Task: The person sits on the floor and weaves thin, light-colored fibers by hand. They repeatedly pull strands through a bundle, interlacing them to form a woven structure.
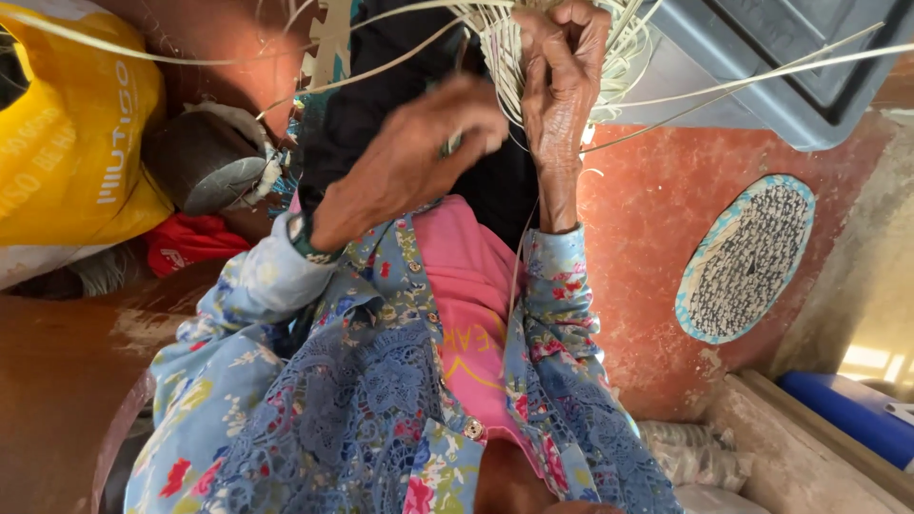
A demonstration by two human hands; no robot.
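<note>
One view only, from the head, tipped steeply down along the person's own chest and close in. The left hand (409, 157) and right hand (562, 86) sit high in frame, very near the lens. Below the hands runs the floral blouse (314, 381); right of the right hand lies the reddish floor (647, 247).
</note>
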